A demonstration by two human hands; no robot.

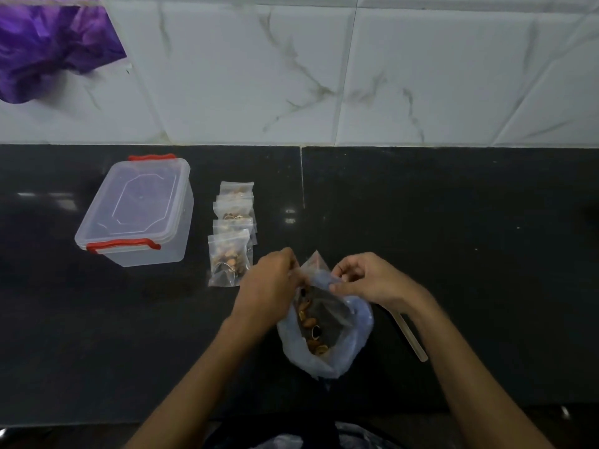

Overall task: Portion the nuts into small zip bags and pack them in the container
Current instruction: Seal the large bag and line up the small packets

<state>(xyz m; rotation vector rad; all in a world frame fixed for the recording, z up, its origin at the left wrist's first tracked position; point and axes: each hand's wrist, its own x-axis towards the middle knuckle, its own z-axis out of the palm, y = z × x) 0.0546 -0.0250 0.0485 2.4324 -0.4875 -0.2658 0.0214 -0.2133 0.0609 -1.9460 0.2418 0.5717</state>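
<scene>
A small clear zip bag (316,265) is held over a larger bluish plastic bag of mixed nuts (327,338) on the black counter. My left hand (269,280) pinches the small bag's left edge with curled fingers. My right hand (366,280) pinches its right edge. Several filled small zip bags (231,234) lie in an overlapping row to the left of my hands. A clear plastic container (139,212) with red latches and its lid on stands further left.
A pale flat stick (410,337) lies on the counter under my right wrist. Purple fabric (48,43) hangs at the top left against the marbled tile wall (356,76). The counter's front edge (97,422) runs along the bottom.
</scene>
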